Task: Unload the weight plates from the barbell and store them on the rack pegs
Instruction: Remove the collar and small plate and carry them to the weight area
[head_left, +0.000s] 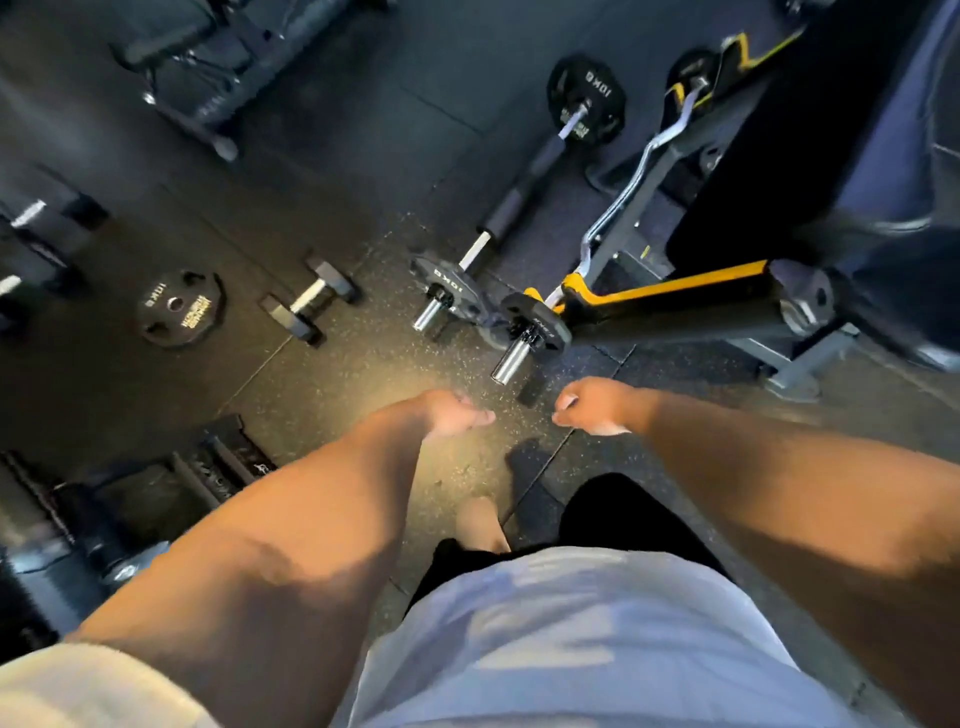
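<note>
Rubber floor (363, 374), dark and speckled, lies under both bare hands, which reach forward side by side with a small gap between them. The left hand (457, 415) and the right hand (592, 408) each have their fingers curled in and hold nothing. Just beyond the right hand, the chrome sleeve end of a curl bar (631, 179) points toward it, with a small black plate (537, 325) near its tip. The wavy bar runs away from the hands, alongside a black and yellow bench (675, 296). Beyond the gap between the hands, slightly toward the left hand's side of that sleeve, a straight barbell (514, 208) lies on the floor. It carries a near 10KG plate (452, 288) on the end closer to the hands and a far 10KG plate (587, 98) on the other end. Farther out past the left hand sit a dumbbell (311, 296) and a loose plate (179, 306) lying flat. Beside the left forearm stands dark gear (218, 462), too blurred to identify
</note>
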